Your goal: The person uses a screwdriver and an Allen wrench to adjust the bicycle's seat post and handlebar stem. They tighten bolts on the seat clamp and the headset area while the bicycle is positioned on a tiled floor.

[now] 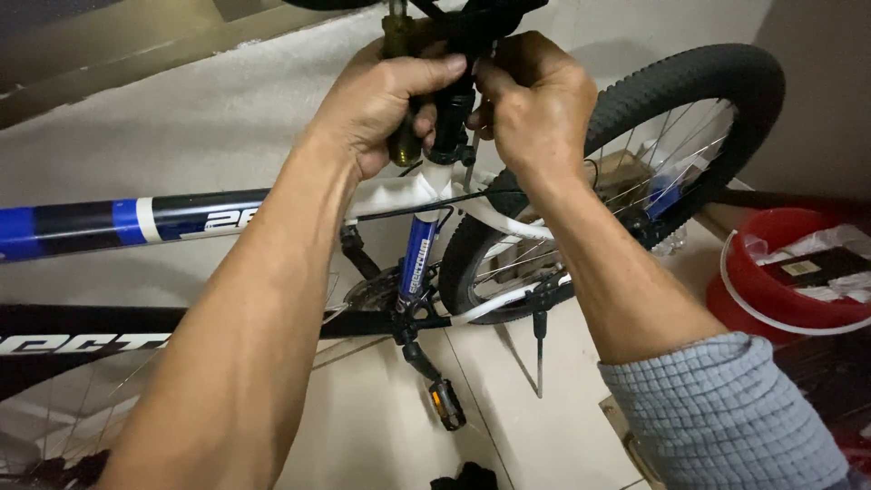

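Observation:
A white, blue and black bicycle frame (181, 218) runs across the view from the left. Both hands are up at the seat post clamp above the frame joint. My left hand (376, 104) wraps a brass-coloured tool (399, 41) and presses against the black seat post (454, 113). My right hand (535, 104) closes on the black part at the clamp from the right, with a thin metal pin showing below its fingers. The rear wheel (689, 100) with a knobby tyre stands just behind my right wrist. A pedal (446, 404) hangs below.
A red bucket (771, 290) with packets and a white handle sits at the right. A kickstand (540, 349) points down to the tiled floor. Another wheel's spokes (54, 426) show at bottom left. A grey wall lies behind the bicycle.

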